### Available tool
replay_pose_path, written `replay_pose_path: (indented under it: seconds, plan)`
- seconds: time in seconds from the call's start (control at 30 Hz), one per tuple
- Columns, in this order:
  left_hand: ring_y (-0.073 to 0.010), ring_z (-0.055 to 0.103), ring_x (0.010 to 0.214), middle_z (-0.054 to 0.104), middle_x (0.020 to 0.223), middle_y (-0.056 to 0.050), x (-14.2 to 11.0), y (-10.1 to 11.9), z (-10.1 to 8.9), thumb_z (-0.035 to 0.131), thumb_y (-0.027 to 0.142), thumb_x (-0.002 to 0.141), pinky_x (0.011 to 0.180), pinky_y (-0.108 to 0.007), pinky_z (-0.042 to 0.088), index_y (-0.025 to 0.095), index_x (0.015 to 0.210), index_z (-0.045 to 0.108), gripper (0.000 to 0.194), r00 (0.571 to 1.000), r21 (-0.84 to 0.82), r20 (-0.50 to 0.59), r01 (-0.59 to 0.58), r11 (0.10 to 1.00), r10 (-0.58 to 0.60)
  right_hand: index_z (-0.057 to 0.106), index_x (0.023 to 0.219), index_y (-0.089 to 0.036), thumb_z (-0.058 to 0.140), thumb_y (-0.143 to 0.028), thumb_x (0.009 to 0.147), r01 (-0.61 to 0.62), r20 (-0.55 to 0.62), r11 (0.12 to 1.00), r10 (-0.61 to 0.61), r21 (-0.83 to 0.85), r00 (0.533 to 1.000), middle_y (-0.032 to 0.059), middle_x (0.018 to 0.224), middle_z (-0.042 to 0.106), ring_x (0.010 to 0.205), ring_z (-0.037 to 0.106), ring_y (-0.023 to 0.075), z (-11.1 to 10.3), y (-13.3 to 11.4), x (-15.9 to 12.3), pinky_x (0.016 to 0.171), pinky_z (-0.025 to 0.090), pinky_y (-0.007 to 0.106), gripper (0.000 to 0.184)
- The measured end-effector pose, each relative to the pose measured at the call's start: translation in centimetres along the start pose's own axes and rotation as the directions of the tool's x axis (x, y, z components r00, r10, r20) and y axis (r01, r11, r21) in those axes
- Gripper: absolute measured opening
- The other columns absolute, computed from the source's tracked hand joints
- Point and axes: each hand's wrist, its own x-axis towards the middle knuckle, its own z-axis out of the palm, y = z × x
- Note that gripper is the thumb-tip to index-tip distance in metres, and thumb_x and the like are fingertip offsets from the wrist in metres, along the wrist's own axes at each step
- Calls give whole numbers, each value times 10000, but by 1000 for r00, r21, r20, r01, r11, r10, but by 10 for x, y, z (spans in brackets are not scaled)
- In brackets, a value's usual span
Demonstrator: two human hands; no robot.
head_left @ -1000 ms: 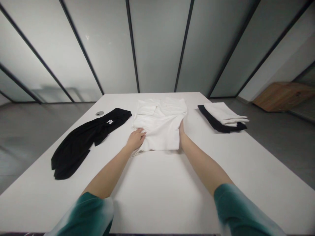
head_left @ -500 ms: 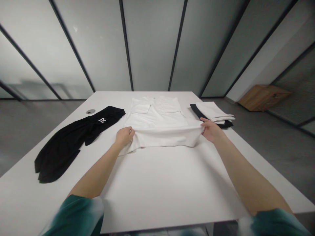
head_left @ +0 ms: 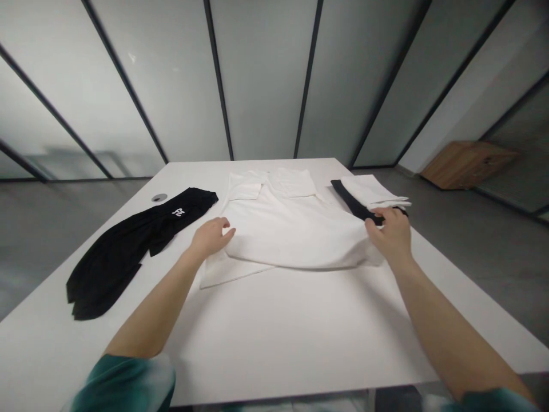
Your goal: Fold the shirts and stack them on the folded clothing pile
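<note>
A white collared shirt [head_left: 283, 229] lies on the white table [head_left: 278, 335], with its lower part folded up over its middle. My left hand [head_left: 210, 237] rests at the shirt's left side, fingers spread, and does not appear to grip the cloth. My right hand [head_left: 390, 234] holds the right end of the fold. That hand is just in front of a folded stack of white and black clothes [head_left: 369, 191], and its fingers nearly touch the black layer.
Black trousers with a white logo [head_left: 124, 257] lie on the table's left side, beside a round metal grommet [head_left: 159, 197]. Frosted glass panels stand behind the table. A wooden box [head_left: 467, 165] sits on the grey floor at the right.
My right hand has moved right, drawing the shirt's fold out that way and toward the stack. My left hand has come off the fold's edge and opened.
</note>
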Motion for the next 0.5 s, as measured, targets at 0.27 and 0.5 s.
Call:
replay_pose_path:
  seconds: [0.27,0.5]
  plan:
    - [-322,267,1494,388,1560,-215,19,19,67,322,526,993,1198,-450,238,75,1472,424,665,992,57,122,30,998,-37,636,1244,-160,440,-383,920,232,528,970,-163,-66,834,160,1258,659,1195,575,305,66,-8,-7,1050,420,449,440]
    - [-340,174,1519,191,1640,-211,32,6,69,232,599,989,1210,-456,201,76,1560,279,776,981,151,177,59,987,-85,333,1554,-149,312,-596,973,192,773,923,151,-334,617,166,1630,266,1487,249,370,104,-31,-12,1180,230,514,732]
